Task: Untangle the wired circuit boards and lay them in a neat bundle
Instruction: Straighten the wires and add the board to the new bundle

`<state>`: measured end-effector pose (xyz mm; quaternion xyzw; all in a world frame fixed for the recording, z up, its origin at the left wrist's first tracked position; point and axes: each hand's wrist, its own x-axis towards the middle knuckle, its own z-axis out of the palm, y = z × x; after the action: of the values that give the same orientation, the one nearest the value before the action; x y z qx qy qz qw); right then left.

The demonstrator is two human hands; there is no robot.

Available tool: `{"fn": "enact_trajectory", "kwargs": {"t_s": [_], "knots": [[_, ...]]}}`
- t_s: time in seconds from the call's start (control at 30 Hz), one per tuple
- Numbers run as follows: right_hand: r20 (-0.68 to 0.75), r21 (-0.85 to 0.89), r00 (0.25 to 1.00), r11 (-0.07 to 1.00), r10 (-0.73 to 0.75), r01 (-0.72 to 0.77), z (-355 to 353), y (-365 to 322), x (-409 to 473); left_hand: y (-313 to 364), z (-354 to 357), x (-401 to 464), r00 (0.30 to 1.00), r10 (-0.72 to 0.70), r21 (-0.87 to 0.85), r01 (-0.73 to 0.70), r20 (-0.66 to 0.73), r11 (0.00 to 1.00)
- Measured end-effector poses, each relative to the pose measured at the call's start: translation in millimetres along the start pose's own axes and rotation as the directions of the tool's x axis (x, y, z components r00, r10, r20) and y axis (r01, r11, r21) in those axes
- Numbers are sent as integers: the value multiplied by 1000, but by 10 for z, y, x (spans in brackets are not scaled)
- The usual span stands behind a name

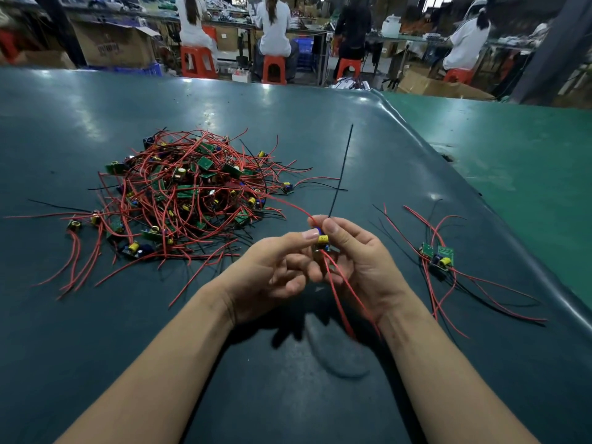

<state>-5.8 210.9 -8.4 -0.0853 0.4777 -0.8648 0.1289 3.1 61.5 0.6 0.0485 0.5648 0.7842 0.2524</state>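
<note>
Dark green matting (288, 123) lies under both hands: the left hand (275, 270) and right hand (358, 264) pinch one small circuit board (323, 243) between curled fingertips. Its red wire still runs into the tangled pile (185, 193), so draw it out slowly. Lay it by the bundle (437, 256) on the right.

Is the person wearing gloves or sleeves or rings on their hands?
No. The left hand and right hand are bare: no gloves, rings, watch or bracelet. Both forearms are bare too, with no sleeves in view. The fingernails are short and unpainted.
</note>
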Motion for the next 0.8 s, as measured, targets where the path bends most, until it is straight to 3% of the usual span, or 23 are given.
{"fn": "enact_trajectory", "kwargs": {"t_s": [0.07, 0.13, 0.2, 0.27, 0.37, 0.53, 0.63, 0.7, 0.8], "knots": [[-43, -41, 999, 999, 10, -12, -3, 16, 18, -2, 12, 13, 999, -7, -14, 6, -35, 1000], [-77, -49, 997, 999, 16, -20, -25, 25, 31, 11, 4, 19, 998, 38, -191, -47, -50, 981], [-57, -80, 998, 996, 24, -28, -34, 35, 33, 36, -29, 21, 991, 115, -420, -132, -66, 898], [18, -112, 999, 993, 32, -30, -13, 58, 22, 49, -47, 25, 985, 146, -500, -175, -96, 848], [82, -120, 997, 993, 8, 2, 21, 95, 10, 18, -32, 67, 971, 143, -415, -212, -192, 885], [19, -139, 1000, 990, 14, -11, 26, 71, 9, -6, -23, 92, 954, 177, -312, -249, -240, 917], [-37, -138, 998, 989, 44, -48, 26, 62, 21, -29, -19, 95, 972, 111, -272, -165, -205, 948], [-41, -183, 997, 981, 60, -67, 25, 68, 20, -40, 7, 89, 978, 50, -160, -83, -202, 984], [-56, -240, 998, 970, 31, -43, 16, 81, 24, -61, 13, 84, 974, 94, 45, -87, -205, 995]]}}
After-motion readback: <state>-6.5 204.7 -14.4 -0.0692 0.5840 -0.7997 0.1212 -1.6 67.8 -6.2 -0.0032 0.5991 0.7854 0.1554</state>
